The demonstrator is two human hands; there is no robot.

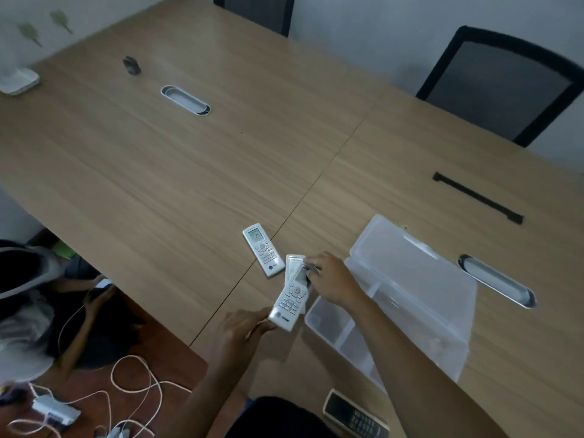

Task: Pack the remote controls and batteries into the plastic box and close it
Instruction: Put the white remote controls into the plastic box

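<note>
Head view: person is standing over a wooden table, both hands working near its close edge.
Left hand: fingers are closing on the lower end of a white remote, pinching it between thumb and fingertips.
Right hand: fingers are curling over the upper end of the same remote, pressing on it; whether it is also gripping the second white remote lying underneath cannot be told.
Third remote: is lying flat on the table, screen up, just beside the hands, untouched.
Dark remote: is lying at the near table edge, partly cut off by the frame.
Plastic box: is sitting open to the right of the hands, lid laid back; its compartments look empty where visible.
Handling: remotes look light, rigid, smooth-cased and likely a bit slippery; taking each by the long sides near the middle seems safest, away from the buttons.
Hidden: batteries are not showing anywhere; the right forearm is covering part of the box; motion blur is smearing the fingers and the stacked remotes.
Elsewhere: a seated person and loose cables are showing on the floor at left.
</note>
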